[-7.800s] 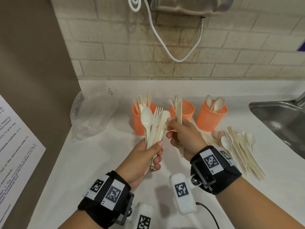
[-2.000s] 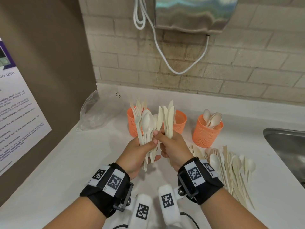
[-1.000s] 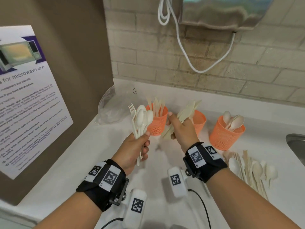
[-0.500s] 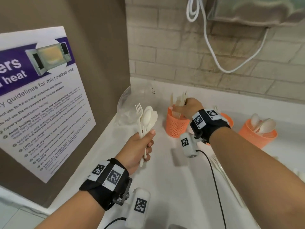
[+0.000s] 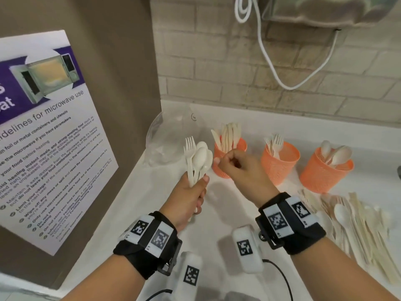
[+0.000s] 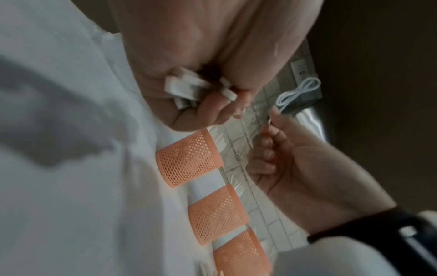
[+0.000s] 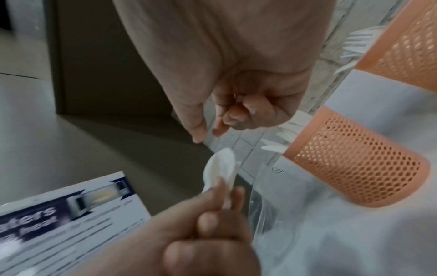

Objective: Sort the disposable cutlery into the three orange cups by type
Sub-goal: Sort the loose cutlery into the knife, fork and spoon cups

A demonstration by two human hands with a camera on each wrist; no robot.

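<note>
Head view: nearest you, both wrists wear black bands with printed markers above the white bench (image 5: pixel 130 198). Your left hand (image 5: pixel 188 193) has its fingers wrapped round a small upright bunch (image 5: pixel 198 160) of one fork and a few spoons. Your right hand (image 5: pixel 235 165) is just beside it, in front of the leftmost cup, fingers loosely curled with thumb and forefinger close together; the right wrist view shows nothing held between them.

Toward the bench's right edge lies the unsorted pile (image 5: pixel 358 231) of mixed cutlery, still sizeable, so in my judgement the sorting is partly done with plenty left, including the bunch in your left hand.

Farther back, three orange mesh cups stand in a row, apart from each other. The left cup (image 5: pixel 223 168) holds knives standing upright. The middle cup (image 5: pixel 280 164) holds a few forks. The right cup (image 5: pixel 323 172) holds several spoons. Each appears to hold one type only.

Beyond the left cup, in the bench's far left corner, lies a crumpled clear plastic bag (image 5: pixel 167 140), against the brick wall.
</note>
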